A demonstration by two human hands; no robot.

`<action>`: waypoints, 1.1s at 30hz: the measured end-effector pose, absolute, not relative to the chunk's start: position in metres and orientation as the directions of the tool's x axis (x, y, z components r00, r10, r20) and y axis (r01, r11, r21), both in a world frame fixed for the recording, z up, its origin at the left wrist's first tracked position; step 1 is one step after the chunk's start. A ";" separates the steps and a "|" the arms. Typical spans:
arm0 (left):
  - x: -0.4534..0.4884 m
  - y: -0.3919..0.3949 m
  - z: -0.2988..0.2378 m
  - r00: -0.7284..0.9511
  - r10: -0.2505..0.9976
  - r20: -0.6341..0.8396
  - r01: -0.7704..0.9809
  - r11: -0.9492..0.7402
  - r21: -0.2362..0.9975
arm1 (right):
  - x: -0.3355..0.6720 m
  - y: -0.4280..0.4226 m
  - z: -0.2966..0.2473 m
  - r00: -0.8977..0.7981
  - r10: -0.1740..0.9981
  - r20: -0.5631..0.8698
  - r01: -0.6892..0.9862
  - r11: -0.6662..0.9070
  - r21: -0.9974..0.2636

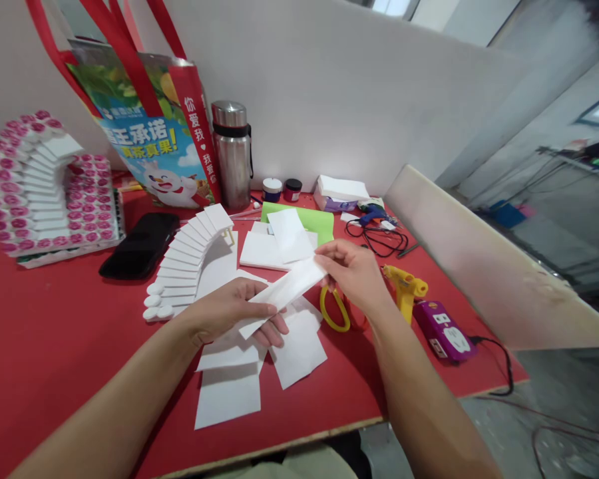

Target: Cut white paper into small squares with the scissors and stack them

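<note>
Both my hands hold one long white foam strip (285,291) above the red table (54,346). My left hand (232,309) is closed round its lower end, thumb on top. My right hand (352,269) pinches the upper end between thumb and fingers. Under the hands lie several loose white foam sheets (299,352). A curved white foam staircase (190,256) stands just left of my left hand. Yellow-handled scissors (335,313) lie below my right hand.
A yellow glue gun (405,287) and a purple power strip (442,330) lie at the right. A black phone (140,245), a steel flask (232,154), a printed shopping bag (150,133) and a pink-and-white model (44,186) stand at the left and back. Green paper (309,219) and black cables (379,236) lie behind.
</note>
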State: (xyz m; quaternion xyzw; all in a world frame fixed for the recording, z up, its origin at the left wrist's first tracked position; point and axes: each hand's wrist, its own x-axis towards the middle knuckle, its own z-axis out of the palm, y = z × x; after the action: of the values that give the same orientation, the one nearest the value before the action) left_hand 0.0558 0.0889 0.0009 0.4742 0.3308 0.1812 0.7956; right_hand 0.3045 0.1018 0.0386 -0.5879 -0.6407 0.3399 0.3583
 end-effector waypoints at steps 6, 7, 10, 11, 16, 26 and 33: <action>0.055 0.094 -0.004 0.638 0.690 -0.341 -0.080 0.500 0.862 | 0.309 0.069 0.035 -0.021 0.992 -0.121 0.999 0.026 0.038; 0.055 0.094 -0.005 0.633 0.698 -0.334 -0.092 0.496 0.863 | 0.308 0.065 0.032 -0.005 0.985 -0.174 0.995 0.022 0.100; 0.053 0.096 -0.007 0.633 0.708 -0.313 -0.091 0.470 0.878 | 0.306 0.061 0.025 0.032 0.973 -0.228 0.989 0.002 0.145; 0.052 0.096 -0.007 0.634 0.711 -0.303 -0.093 0.459 0.883 | 0.307 0.062 0.025 0.045 0.968 -0.247 0.991 -0.012 0.133; 0.049 0.098 -0.007 0.585 0.759 -0.285 -0.170 0.459 0.872 | 0.321 0.070 0.025 0.093 0.933 -0.348 0.993 -0.113 -0.038; 0.055 0.094 0.005 0.439 0.872 -0.216 -0.229 0.342 0.911 | 0.348 0.044 0.056 -0.285 0.942 -0.180 0.413 -0.049 -0.909; 0.058 0.090 0.010 0.402 0.898 -0.177 -0.290 0.308 0.906 | 0.337 0.036 0.069 -0.452 0.839 -0.303 0.586 0.024 -0.810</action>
State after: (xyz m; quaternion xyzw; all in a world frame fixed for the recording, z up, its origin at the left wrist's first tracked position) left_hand 0.0584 0.0898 0.0102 0.4212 0.3611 0.4106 0.7236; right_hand 0.3374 0.0360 0.0693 -0.5068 -0.7032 0.4810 0.1314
